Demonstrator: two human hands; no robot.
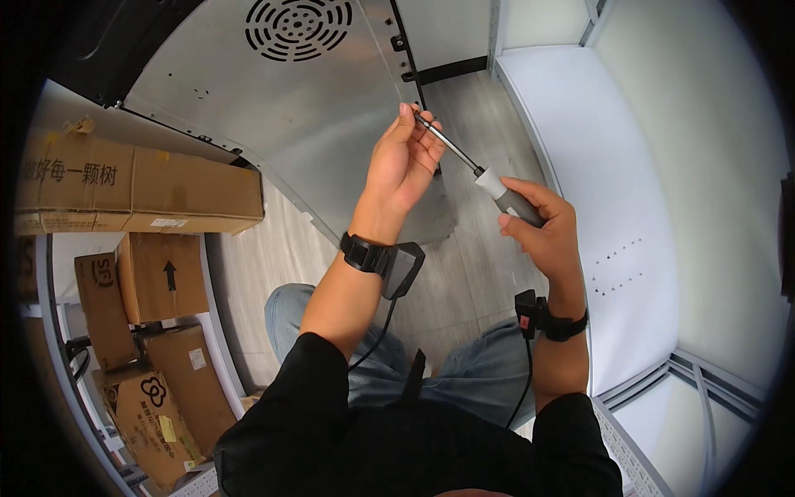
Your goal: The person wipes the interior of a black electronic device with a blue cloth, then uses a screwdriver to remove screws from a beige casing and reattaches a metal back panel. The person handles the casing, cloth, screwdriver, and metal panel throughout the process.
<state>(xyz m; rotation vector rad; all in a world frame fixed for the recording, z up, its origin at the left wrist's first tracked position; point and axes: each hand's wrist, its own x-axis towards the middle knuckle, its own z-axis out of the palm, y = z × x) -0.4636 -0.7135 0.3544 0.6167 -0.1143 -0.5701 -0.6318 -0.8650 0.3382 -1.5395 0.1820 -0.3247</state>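
Observation:
My right hand (542, 232) grips the grey handle of a screwdriver (454, 149), its thin metal shaft slanting up and to the left. At the far end of that shaft is my left hand (403, 161), thumb and forefinger pinched by the tip, the other fingers curled near the shaft. Whatever small thing lies between those fingertips is too hidden to name. Both hands are at the right edge of a large bare metal panel (273, 108), which has a round pattern of vent slots near its top and black clips along the edge.
On a white shelf (571, 149) at the right lie several small screws (617, 267). Cardboard boxes (166, 273) are stacked on a rack at the left, one long box (199, 189) jutting toward the panel. Grey wood-look flooring (484, 282) shows between my knees and the panel.

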